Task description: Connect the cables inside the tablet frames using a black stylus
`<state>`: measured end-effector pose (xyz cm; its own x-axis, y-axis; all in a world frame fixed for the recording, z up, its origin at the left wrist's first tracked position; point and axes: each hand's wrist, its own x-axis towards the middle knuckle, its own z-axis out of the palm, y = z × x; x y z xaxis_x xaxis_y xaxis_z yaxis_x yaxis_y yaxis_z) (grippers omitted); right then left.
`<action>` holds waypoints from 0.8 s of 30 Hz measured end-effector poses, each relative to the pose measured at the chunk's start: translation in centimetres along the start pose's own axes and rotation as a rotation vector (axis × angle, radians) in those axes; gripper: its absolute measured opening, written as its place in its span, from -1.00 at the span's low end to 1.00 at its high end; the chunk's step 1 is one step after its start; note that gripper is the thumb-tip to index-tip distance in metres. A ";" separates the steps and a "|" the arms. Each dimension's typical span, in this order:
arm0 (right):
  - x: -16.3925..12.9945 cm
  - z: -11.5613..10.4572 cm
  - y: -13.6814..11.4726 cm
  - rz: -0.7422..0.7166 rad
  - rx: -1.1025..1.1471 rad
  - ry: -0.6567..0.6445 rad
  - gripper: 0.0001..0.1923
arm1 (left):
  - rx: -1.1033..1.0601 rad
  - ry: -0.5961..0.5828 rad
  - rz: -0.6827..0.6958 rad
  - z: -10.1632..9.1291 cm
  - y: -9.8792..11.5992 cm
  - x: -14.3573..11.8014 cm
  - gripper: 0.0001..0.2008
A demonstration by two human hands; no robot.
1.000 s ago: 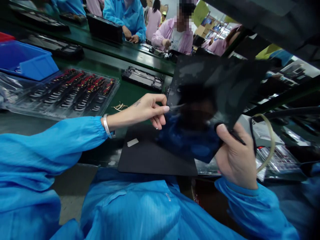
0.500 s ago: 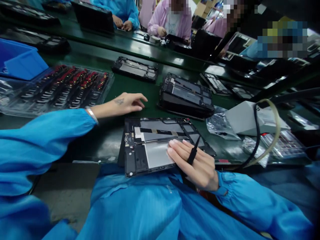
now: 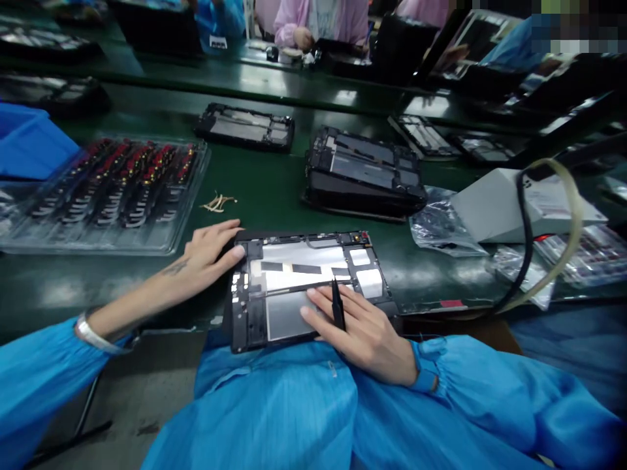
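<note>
both hands [image 3: 208,251] flat on open tablet [image 3: 294,274]

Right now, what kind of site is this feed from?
Probably an electronics assembly line: opened tablet chassis under the person's hands, a stack of similar chassis on the green conveyor belt, a clear tray of small parts, and gowned co-workers opposite.
</note>
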<state>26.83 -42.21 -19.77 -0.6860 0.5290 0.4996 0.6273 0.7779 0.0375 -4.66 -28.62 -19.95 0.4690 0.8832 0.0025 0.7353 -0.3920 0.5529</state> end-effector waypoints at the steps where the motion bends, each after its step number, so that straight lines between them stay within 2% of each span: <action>1: -0.1 0.2 0.0 -0.005 -0.006 0.018 -0.68 | -0.081 -0.021 -0.034 0.0 0.6 -0.2 -0.20; 4: -0.2 0.7 0.3 -0.010 -0.015 0.101 -0.71 | -0.438 -0.121 -0.144 -0.9 3.0 -0.5 -0.12; 6: -0.1 0.8 0.9 -0.015 0.009 0.213 -0.74 | -0.667 -0.126 -0.192 -1.8 4.9 -0.4 -0.12; 9: -0.6 0.2 2.5 -0.044 0.068 0.419 -0.59 | -0.800 0.036 -0.194 -3.5 7.7 0.9 -0.10; 11: -1.6 -0.9 3.9 0.040 0.078 0.538 -0.46 | -0.773 0.154 -0.188 -4.8 9.0 3.2 -0.09; 14: -3.8 -2.8 5.8 0.325 0.065 0.627 -0.31 | -0.702 0.328 -0.072 -7.2 9.8 10.2 -0.23; 16: -5.3 -4.1 6.8 0.520 0.083 0.635 -0.30 | -0.633 0.433 0.082 -8.9 9.7 16.7 -0.26; 18: -6.6 -5.0 7.5 0.679 0.107 0.655 -0.36 | -0.456 0.512 0.115 -10.4 9.5 23.6 -0.20; 19: -7.3 -5.4 7.7 0.744 0.100 0.684 -0.45 | -0.298 0.410 0.085 -10.9 9.4 26.8 -0.16; 21: -9.0 -6.0 7.8 0.868 0.019 0.792 -0.68 | -0.186 0.376 0.084 -11.1 9.5 31.8 -0.18; 22: -9.9 -6.3 7.7 0.935 -0.031 0.859 -0.77 | -0.128 0.334 0.103 -10.8 9.7 33.5 -0.21; 24: -11.8 -6.9 7.4 1.061 -0.072 0.958 -0.85 | -0.014 0.263 0.194 -9.6 9.9 35.3 -0.30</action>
<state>42.15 -45.06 -19.41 0.6018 0.3881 0.6980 0.7132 0.1323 -0.6884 14.48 1.18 -6.38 0.4560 0.8293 0.3228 0.6366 -0.5575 0.5328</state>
